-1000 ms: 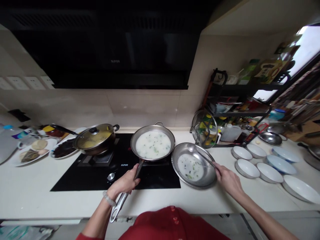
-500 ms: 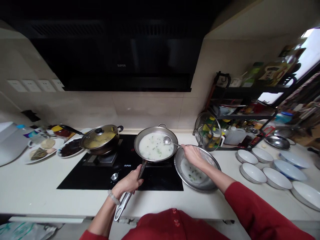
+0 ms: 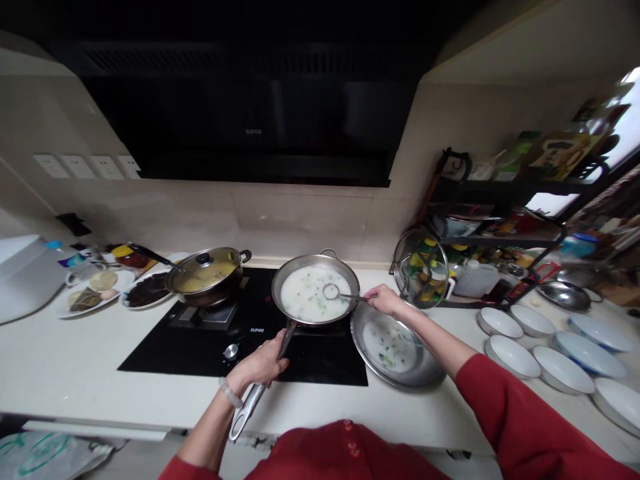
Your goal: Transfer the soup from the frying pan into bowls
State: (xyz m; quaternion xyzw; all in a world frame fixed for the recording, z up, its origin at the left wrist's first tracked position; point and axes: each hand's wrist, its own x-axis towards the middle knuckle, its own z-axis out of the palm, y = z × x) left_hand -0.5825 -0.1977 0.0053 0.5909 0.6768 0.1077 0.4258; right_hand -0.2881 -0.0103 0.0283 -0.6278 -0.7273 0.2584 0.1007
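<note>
Ladle (image 3: 331, 291) at the surface of a pale, green-flecked soup (image 3: 299, 288) in the steel frying pan (image 3: 279, 285), which sits on the right-hand side of the black hob (image 3: 173, 357). The right hand (image 3: 386, 299) is closed round the ladle's shaft; the left hand (image 3: 266, 361) is wrapped about the pan's long handle (image 3: 250, 405), its fingers curled over the near part of the grip. Good handling here would likely mean keeping the ladle's bowl level and unhurried, clear of the pan's rim, while the left hand checks any turning of the pan. Just right of the pan, a steel basin (image 3: 431, 363) holds more of the soup; the right forearm passes above it and hides part of its rim, so a low wrist might brush it. Farther right on the table (image 3: 310, 407) stand several white bowls (image 3: 513, 357); behind the basin, a glass lid (image 3: 421, 265) stands upright at the rack (image 3: 515, 241). To the left, a lidded wok (image 3: 207, 272) occupies the other burner, well apart from both hands
</note>
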